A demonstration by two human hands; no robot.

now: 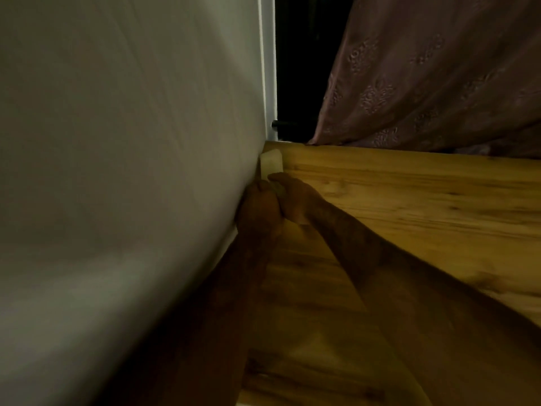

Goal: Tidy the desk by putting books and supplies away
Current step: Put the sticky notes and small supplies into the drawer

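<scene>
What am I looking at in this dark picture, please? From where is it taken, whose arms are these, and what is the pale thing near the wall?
There is no machine here. The single picture comes from a camera worn on a person's head, looking forward and down, so the two bare arms are that person's own.

The wooden surface is the desk. On the left stands a white wall; behind the desk hangs a pink curtain beside a dark gap.

Both hands meet in the corner where desk and wall join. The left hand is against the wall, the right hand beside it. Together they hold a small pale block, whose top sticks out beyond the fingers. The image is dim and blurred, so I cannot say what the block is, or how firm each grip is.
</scene>
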